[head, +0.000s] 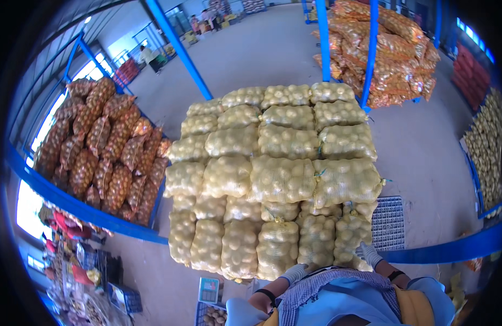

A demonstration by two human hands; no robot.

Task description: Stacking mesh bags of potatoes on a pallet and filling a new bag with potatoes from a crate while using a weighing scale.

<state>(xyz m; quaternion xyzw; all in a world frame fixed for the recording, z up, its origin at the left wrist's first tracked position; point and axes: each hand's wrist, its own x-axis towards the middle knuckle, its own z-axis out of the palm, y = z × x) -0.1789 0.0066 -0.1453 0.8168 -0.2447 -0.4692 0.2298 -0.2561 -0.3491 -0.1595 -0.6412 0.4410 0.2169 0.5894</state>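
A tall stack of pale mesh sacks of potatoes (281,175) stands before me, several rows deep. The sacks nearest me lie lengthwise towards me; the ones behind lie crosswise. My left hand (295,274), in a light glove, is at the near edge of the stack, by the end of a mesh sack (277,248). My right hand (369,254), also gloved, is at the near right corner, against the sack there (352,238). Its fingers are apart. The apron partly covers the near edge, and the fingers of my left hand are partly hidden.
Blue metal posts (179,51) and a blue rail (446,246) surround the stack. Orange-brown sacks (100,155) are piled left, more sacks (393,57) back right. A grey plastic pallet (387,220) lies right. A scale (209,290) and crates (124,297) stand lower left. People (151,57) are far off.
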